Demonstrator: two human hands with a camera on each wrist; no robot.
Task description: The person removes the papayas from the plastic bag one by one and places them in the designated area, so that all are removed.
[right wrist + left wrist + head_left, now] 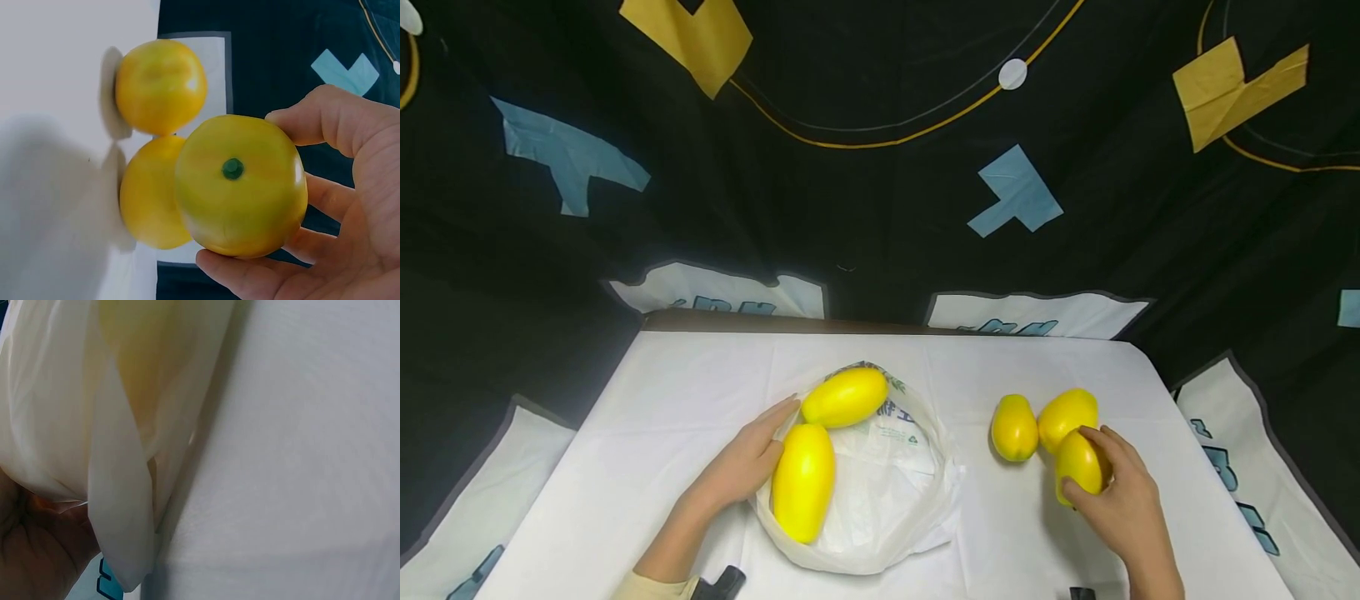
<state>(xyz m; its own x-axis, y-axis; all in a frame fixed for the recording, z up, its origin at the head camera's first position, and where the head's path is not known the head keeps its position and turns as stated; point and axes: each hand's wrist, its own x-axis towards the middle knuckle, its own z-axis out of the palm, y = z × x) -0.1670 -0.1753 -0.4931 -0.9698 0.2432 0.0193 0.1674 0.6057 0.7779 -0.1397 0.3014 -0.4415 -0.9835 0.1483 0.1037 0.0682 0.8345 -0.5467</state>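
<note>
Pointing stem (232, 169) and long axis wristward; yellow fruit (240, 209) in right hand (1123, 500).

Glints on yellow fruits (160, 86), soft shadows on white tabletop (1000, 542), hazy left-wrist view.

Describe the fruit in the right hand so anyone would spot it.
Look right of the open plastic bag on the white table. Of three there, the yellow fruit nearest the person is the one. Unlike its two neighbours, it is gripped by the right hand, its green stem facing the wrist camera.
</note>
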